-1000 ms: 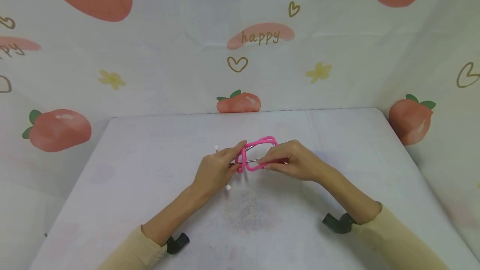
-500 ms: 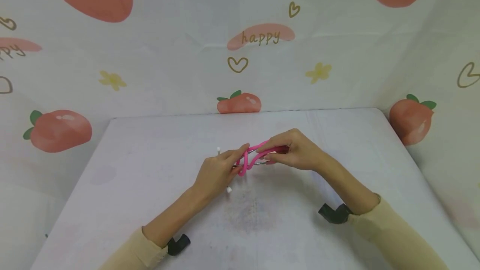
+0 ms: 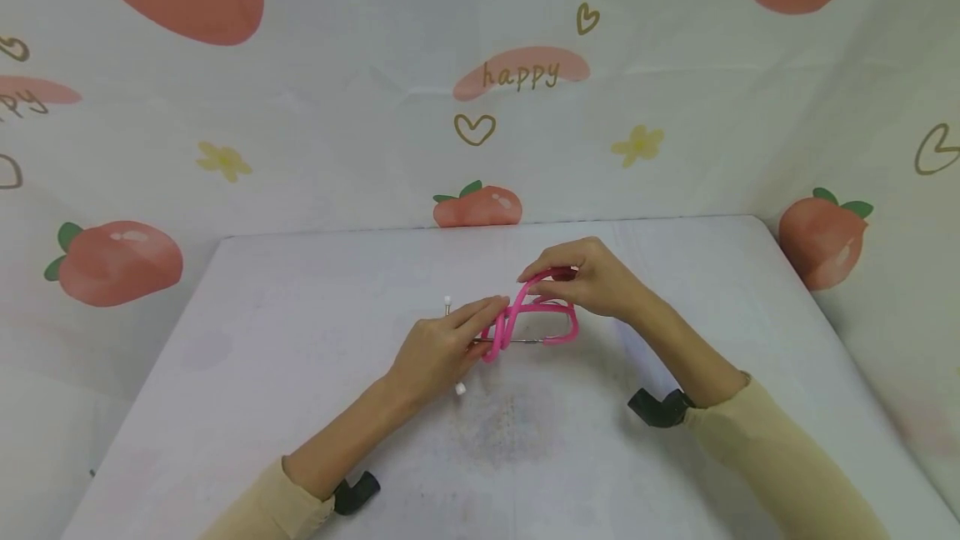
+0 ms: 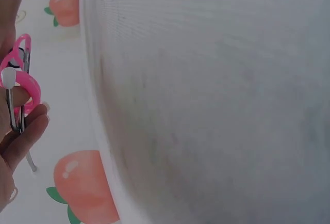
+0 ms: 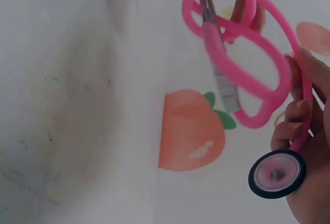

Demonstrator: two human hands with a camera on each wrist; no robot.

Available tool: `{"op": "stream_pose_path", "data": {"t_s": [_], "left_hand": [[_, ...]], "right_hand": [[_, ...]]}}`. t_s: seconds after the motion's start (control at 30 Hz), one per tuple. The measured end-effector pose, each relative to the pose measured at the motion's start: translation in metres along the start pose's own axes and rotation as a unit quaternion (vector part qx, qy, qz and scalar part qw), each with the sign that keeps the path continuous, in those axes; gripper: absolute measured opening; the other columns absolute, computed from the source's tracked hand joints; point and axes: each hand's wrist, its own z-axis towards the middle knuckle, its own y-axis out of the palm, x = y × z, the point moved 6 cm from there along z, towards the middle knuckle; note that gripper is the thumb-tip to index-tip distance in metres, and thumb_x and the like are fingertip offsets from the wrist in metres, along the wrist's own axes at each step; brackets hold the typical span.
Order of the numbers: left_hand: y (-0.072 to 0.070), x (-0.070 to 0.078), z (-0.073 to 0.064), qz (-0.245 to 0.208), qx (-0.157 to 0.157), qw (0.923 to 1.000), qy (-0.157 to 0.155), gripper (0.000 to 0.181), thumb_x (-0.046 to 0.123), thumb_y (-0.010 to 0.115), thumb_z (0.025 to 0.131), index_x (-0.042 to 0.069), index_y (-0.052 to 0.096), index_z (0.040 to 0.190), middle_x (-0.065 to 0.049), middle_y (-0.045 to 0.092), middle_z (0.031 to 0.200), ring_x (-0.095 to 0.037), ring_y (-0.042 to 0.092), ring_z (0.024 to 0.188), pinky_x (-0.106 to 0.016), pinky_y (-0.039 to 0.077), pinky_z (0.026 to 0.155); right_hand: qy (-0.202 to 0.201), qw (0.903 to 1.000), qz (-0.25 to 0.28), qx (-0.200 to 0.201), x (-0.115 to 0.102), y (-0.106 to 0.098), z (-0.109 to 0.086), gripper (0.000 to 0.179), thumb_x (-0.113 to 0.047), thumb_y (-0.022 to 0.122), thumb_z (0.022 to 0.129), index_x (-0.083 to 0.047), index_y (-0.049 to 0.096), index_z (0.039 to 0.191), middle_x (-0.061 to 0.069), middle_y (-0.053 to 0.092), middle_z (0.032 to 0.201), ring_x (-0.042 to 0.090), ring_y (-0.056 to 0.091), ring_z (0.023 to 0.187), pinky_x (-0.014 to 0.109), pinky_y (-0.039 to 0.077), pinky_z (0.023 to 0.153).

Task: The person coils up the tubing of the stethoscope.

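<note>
A pink stethoscope [image 3: 575, 325] is held above the table, its tubing looped and wound around its metal ear tubes. My left hand [image 3: 433, 348] grips the ear-tube end where the coils cross. One white ear tip [image 3: 447, 301] pokes out beyond that hand and another [image 3: 461, 388] on the near side. My right hand [image 3: 592, 277] holds a raised stretch of tubing on the right. In the right wrist view the round, dark-rimmed chest piece [image 5: 277, 174] hangs beside the right hand's palm. The left fingers cover part of the coils.
A white-covered table [image 3: 300, 273] lies under both hands. Behind it stands a pale backdrop [image 3: 337, 148] printed with peaches and hearts. A dark wrist mount [image 3: 660, 408] shows by the right sleeve and another dark mount [image 3: 357, 492] by the left.
My right hand has moved up and away with the tubing, drawing a length over the coils near the left hand. The left hand has shifted slightly to the right and nearer.
</note>
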Motion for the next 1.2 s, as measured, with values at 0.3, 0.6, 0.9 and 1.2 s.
{"op": "stream_pose_path", "data": {"t_s": [0.3, 0.6, 0.9, 1.2], "left_hand": [[-0.004, 0.004, 0.002, -0.021, 0.014, 0.9996, 0.012, 0.07, 0.015, 0.087, 0.077, 0.015, 0.057, 0.139, -0.005, 0.064, 0.127, -0.012, 0.072, 0.085, -0.018, 0.056, 0.068], [-0.005, 0.004, 0.003, -0.023, 0.024, 0.999, 0.03, 0.069, 0.008, 0.083, 0.08, 0.022, 0.055, 0.142, -0.005, 0.059, 0.133, -0.008, 0.065, 0.063, -0.013, 0.045, 0.05], [-0.007, 0.009, 0.005, -0.029, 0.023, 0.9975, 0.061, 0.065, 0.001, 0.079, 0.08, 0.023, 0.06, 0.138, -0.005, 0.058, 0.137, -0.008, 0.062, 0.057, -0.011, 0.039, 0.046], [-0.008, 0.011, 0.003, -0.02, 0.025, 0.9977, 0.06, 0.06, 0.002, 0.08, 0.08, 0.021, 0.064, 0.134, -0.004, 0.06, 0.134, -0.009, 0.06, 0.056, -0.012, 0.035, 0.045]], "right_hand": [[0.122, 0.9849, 0.122, 0.006, 0.028, 0.007, -0.005, 0.012, 0.0, 0.072, 0.089, 0.0, 0.073, 0.101, 0.017, 0.071, 0.09, 0.028, 0.071, 0.077, 0.037, 0.061, 0.071], [0.182, 0.9777, 0.104, 0.013, 0.043, 0.006, -0.011, 0.012, -0.011, 0.067, 0.096, -0.006, 0.069, 0.106, 0.01, 0.072, 0.088, 0.025, 0.073, 0.079, 0.034, 0.06, 0.065], [0.221, 0.962, 0.159, -0.019, 0.054, 0.008, -0.012, 0.016, -0.013, 0.062, 0.099, -0.002, 0.067, 0.11, 0.017, 0.072, 0.086, 0.044, 0.069, 0.077, 0.044, 0.06, 0.059], [0.261, 0.9513, 0.163, -0.015, 0.077, 0.014, -0.027, 0.034, -0.022, 0.067, 0.097, 0.0, 0.068, 0.123, 0.013, 0.072, 0.105, 0.028, 0.064, 0.1, 0.031, 0.056, 0.076]]}}
